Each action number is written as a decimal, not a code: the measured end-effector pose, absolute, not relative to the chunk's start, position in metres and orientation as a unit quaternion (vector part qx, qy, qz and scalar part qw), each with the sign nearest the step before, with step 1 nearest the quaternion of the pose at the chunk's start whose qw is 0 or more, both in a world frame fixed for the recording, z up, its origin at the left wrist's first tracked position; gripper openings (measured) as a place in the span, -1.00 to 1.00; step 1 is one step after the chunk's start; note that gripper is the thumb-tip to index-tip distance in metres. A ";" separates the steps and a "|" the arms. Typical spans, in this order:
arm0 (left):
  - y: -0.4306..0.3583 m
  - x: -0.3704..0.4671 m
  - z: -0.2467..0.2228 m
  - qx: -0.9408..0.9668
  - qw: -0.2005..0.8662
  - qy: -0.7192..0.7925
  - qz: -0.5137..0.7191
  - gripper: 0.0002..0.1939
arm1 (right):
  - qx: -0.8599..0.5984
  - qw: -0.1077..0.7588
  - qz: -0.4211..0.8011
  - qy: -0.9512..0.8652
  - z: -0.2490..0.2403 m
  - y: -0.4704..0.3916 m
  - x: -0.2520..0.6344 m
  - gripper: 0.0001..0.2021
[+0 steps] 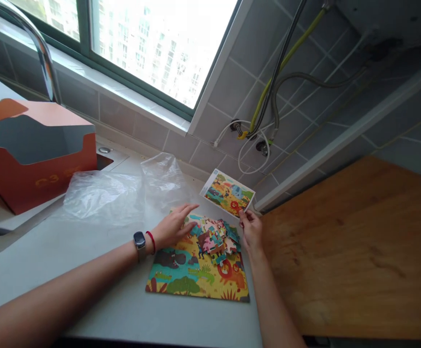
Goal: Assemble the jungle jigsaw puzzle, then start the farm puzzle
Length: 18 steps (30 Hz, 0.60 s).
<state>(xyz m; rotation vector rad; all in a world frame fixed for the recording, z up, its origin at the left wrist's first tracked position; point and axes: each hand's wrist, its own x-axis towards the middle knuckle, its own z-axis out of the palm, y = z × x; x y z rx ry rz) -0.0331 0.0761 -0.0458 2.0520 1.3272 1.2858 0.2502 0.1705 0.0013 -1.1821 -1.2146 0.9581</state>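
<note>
A colourful animal puzzle board (184, 278) lies on the pale counter, with a heap of loose puzzle pieces (215, 241) on its upper right part. My left hand (176, 226), wearing a watch and a red band at the wrist, is over the board's upper left edge with fingers spread and nothing in them. Between thumb and fingers, my right hand (251, 232) pinches the lower right corner of a small picture card (228, 192). The card shows an animal scene and is tilted just beyond the board.
Crumpled clear plastic bags (105, 195) lie behind my left arm. An orange box (32, 169) stands at the left, near a chrome faucet (45, 58). A wooden board (355, 256) is at the right. Hoses and cables (275, 87) hang along the tiled wall.
</note>
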 end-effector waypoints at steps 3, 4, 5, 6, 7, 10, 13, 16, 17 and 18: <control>0.074 -0.031 -0.046 0.679 0.241 0.473 0.508 -0.30 | -0.460 0.616 0.400 -0.499 -0.002 0.127 0.251 -0.55; 0.073 -0.030 -0.045 0.669 0.264 0.467 0.515 -0.28 | -0.458 0.621 0.401 -0.493 -0.005 0.117 0.248 -0.55; 0.071 -0.030 -0.044 0.661 0.285 0.460 0.520 -0.27 | -0.465 0.623 0.401 -0.485 -0.009 0.109 0.245 -0.54; 0.070 -0.029 -0.043 0.655 0.304 0.453 0.523 -0.27 | -0.475 0.623 0.401 -0.475 -0.012 0.104 0.241 -0.53; 0.068 -0.028 -0.043 0.649 0.316 0.448 0.527 -0.27 | -0.482 0.625 0.401 -0.466 -0.015 0.101 0.237 -0.50; 0.065 -0.026 -0.043 0.641 0.316 0.445 0.540 -0.25 | -0.483 0.638 0.385 -0.459 -0.023 0.097 0.230 -0.42; 0.065 -0.025 -0.049 0.643 0.302 0.458 0.534 -0.17 | -0.481 0.632 0.371 -0.482 -0.029 0.094 0.229 -0.42; 0.066 -0.023 -0.055 0.640 0.329 0.468 0.513 -0.04 | -0.486 0.602 0.372 -0.513 -0.032 0.089 0.229 -0.35; 0.066 -0.023 -0.056 0.638 0.341 0.465 0.510 0.00 | -0.485 0.591 0.378 -0.522 -0.032 0.087 0.229 -0.29; 0.065 -0.023 -0.056 0.634 0.351 0.463 0.511 0.03 | -0.482 0.573 0.397 -0.531 -0.032 0.085 0.229 -0.22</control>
